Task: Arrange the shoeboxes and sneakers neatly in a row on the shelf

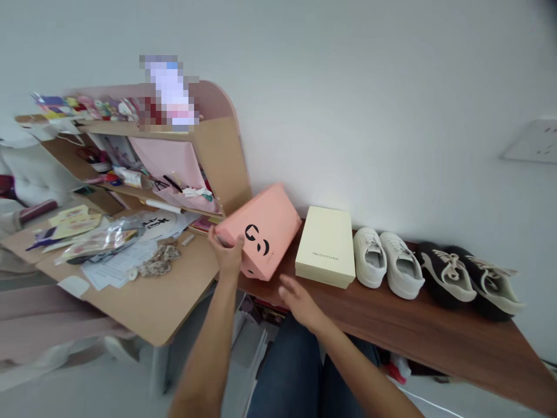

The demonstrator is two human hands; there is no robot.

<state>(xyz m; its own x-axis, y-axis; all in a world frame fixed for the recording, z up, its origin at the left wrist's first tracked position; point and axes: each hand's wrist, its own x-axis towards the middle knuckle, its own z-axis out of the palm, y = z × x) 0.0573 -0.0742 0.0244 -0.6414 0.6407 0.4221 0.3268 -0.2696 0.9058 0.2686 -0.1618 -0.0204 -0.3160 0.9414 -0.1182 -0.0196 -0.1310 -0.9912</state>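
A pink shoebox [261, 226] with black lettering is tilted at the left end of the dark wooden bench. My left hand [228, 252] grips its left edge, thumb on the printed face. Just off the box's lower right corner is my right hand [301, 302], with fingers extended and nothing in it. A cream shoebox [328, 238] marked "MEIZHIYUAN" lies flat to the right of the pink one. Beside it stands a pair of white sneakers [387, 261], followed by a pair of black shoes with pale laces [465, 276].
The brown wooden bench [391, 331] runs along the white wall. On the left, a desk [174, 302] carries papers, plastic bags and a patterned scrunchie [159, 259]. Its shelf unit [220, 157] stands close to the pink box. A wall socket [533, 142] is at far right.
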